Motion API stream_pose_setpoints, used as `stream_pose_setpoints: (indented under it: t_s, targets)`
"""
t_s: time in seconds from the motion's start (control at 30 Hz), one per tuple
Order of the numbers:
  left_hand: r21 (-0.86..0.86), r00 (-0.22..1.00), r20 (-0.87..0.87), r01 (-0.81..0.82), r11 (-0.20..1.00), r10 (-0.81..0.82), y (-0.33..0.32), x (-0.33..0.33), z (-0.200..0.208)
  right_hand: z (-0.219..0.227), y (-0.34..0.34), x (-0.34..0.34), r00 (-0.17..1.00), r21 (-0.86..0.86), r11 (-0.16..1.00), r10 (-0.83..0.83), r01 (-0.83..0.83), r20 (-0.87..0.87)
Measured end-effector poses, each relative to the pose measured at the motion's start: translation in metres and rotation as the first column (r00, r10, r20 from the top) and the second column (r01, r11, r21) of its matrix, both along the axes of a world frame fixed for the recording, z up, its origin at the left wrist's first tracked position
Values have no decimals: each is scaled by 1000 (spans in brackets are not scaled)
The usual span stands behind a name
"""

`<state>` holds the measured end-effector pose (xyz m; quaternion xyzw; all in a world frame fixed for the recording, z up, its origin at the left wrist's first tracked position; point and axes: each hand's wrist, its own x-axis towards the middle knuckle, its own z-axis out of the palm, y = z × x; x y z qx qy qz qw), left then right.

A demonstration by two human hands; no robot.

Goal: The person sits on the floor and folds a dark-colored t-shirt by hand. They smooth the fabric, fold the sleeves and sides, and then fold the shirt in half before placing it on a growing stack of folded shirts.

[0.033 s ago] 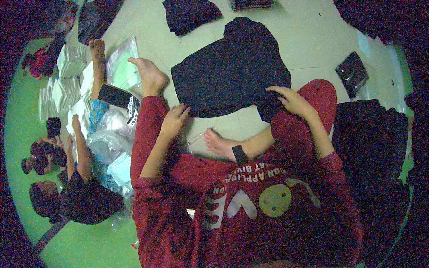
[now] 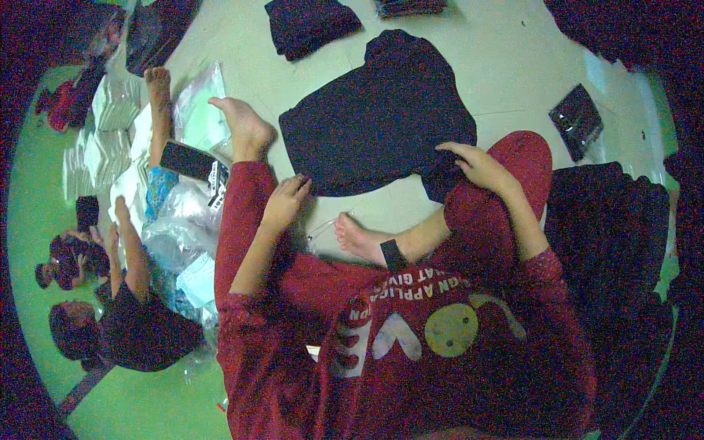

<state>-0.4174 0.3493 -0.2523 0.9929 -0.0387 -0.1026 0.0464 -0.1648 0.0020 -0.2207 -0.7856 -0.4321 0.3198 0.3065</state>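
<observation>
A black garment [image 2: 374, 121] lies spread on the pale floor in front of me, with a bulge at its far edge and a narrower flap at its near right. My left hand [image 2: 287, 198] is closed on the garment's near left corner, its fingertips at the cloth's edge. At the near right side, my right hand [image 2: 475, 165] grips the cloth beside the flap, close to my bent knee. Dark fabric and noise hide exactly how the fingertips meet the cloth.
Folded black cloth [image 2: 312, 28] lies beyond the garment. A dark packet in shiny plastic [image 2: 577, 121] is at right, above a heap of black cloth [image 2: 605, 235]. On the left are clear plastic bags [image 2: 187, 209], white stacks [image 2: 114, 158] and a seated person [image 2: 147, 326].
</observation>
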Motion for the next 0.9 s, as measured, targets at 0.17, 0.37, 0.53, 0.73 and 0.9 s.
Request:
stream_pose_setpoints:
  t_s: [0.17, 0.37, 0.53, 0.73, 0.9]
  targets:
    - [-506, 932, -114, -352, 788, 343, 25, 13, -9, -4, 16, 33, 990, -97, 994, 57, -44, 129]
    - [-822, 551, -287, -562, 95, 783, 22, 36, -28, -1, 77, 95, 959, -39, 999, -9, 21, 285]
    - [-813, 232, -202, -581, -31, 952, -9, 43, -40, -4, 89, 109, 974, -27, 990, -135, 142, 185]
    - [-491, 416, 630, -440, 752, 656, -60, 90, -22, -27, 73, 66, 939, 66, 996, -72, 53, 336]
    - [-428, 823, 555, 157, 890, 121, -116, 161, -15, -43, 70, 47, 857, -217, 975, 151, -47, 492]
